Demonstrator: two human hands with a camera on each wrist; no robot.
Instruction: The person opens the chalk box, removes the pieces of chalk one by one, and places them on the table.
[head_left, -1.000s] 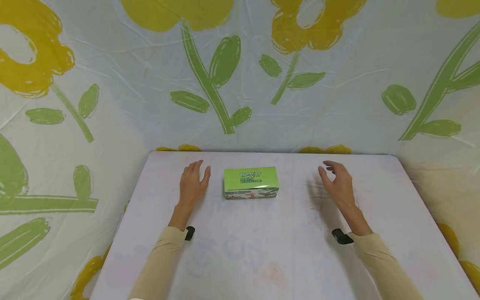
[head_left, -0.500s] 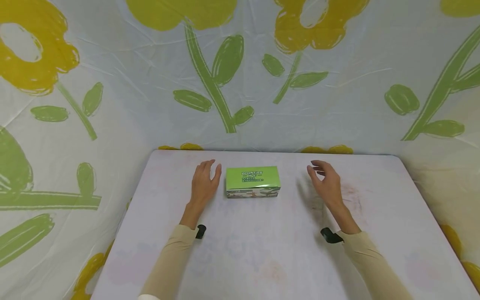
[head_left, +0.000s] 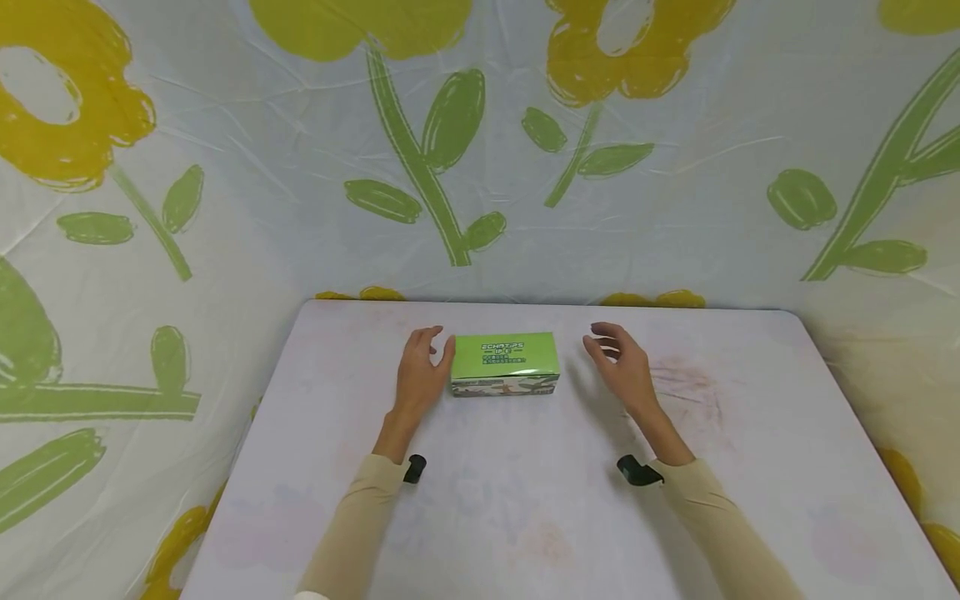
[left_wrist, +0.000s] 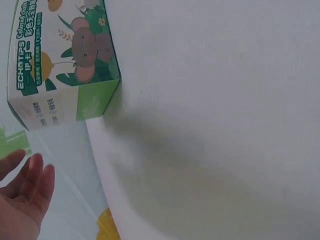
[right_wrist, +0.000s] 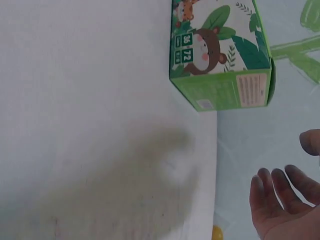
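Observation:
A green box of colored chalk (head_left: 505,363) lies lengthwise on the white table, its printed top up. Its front carries cartoon animals, and the left wrist view shows "Colored Chalk" lettering on the chalk box (left_wrist: 55,65). Just off its left end is my left hand (head_left: 422,375), fingers loosely bent, thumb beside the box's edge. To the right, across a small gap, my right hand (head_left: 624,371) hovers with relaxed fingers apart. In the right wrist view the right hand (right_wrist: 287,207) has nothing between thumb and fingers, below the box's end.
The white table (head_left: 510,500) has faint coloured smudges, with reddish marks (head_left: 686,387) right of the right hand. A flower-printed cloth (head_left: 300,167) hangs behind and at both sides. Dark wrist-worn devices (head_left: 640,471) sit at both cuffs.
Both hands have moved inward toward the chalk box, the left hand rightward and the right hand leftward. The box has stayed in place.

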